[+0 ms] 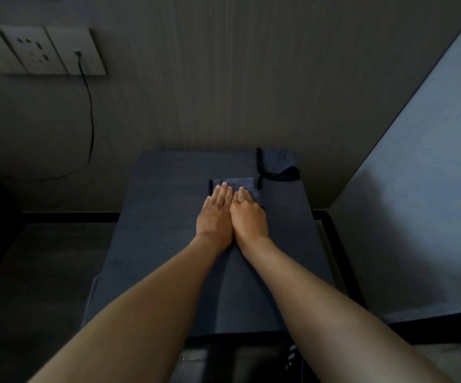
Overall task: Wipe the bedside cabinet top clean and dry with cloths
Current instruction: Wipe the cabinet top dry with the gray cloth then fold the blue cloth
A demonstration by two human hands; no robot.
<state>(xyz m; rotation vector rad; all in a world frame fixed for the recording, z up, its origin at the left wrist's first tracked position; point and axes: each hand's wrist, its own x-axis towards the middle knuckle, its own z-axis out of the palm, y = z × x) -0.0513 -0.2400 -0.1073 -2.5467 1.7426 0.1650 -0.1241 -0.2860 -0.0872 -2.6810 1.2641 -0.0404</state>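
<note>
The dark grey bedside cabinet top [168, 217] fills the middle of the view. A folded grey cloth with a black edge [237, 183] lies flat on it, toward the back. My left hand [215, 214] and my right hand [248, 217] lie side by side, palms down, pressing on this cloth with straight fingers. The hands cover the cloth's near part. A second grey cloth with black trim [279, 164] lies crumpled at the back right corner of the top, apart from both hands.
A wood-grain wall [223, 78] stands right behind the cabinet. A socket panel [41, 51] with a black cable [91, 120] plugged in is at upper left. A pale bed surface [431, 189] borders the cabinet on the right. Dark floor lies to the left.
</note>
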